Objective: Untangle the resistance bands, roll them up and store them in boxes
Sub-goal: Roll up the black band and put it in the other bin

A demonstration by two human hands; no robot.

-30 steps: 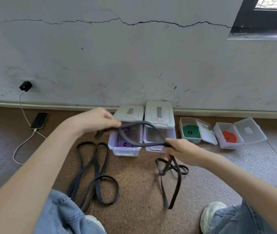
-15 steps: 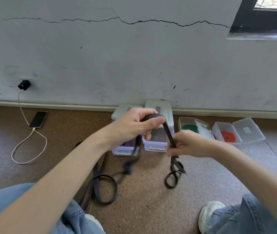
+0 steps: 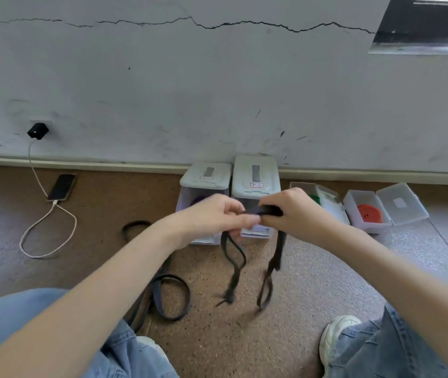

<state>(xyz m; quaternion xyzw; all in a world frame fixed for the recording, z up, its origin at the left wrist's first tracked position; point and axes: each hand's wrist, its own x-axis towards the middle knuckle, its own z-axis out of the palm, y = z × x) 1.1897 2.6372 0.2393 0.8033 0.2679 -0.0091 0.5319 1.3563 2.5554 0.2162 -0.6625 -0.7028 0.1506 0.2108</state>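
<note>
We've got both hands, left hand and right hand, pinching the band; its dangling tails could re-knot if we roll too fast.

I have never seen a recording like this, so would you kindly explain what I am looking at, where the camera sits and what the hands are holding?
There is no machine here: a person sits on the floor with a camera on their head, looking down at their own arms. The left hand and right hand both grip a black resistance band, its ends hanging down. Another dark band lies on the floor. Against the wall stand two tall storage boxes, and to their right two small open boxes hold a green band and a red band. A phone charges at left.
</note>
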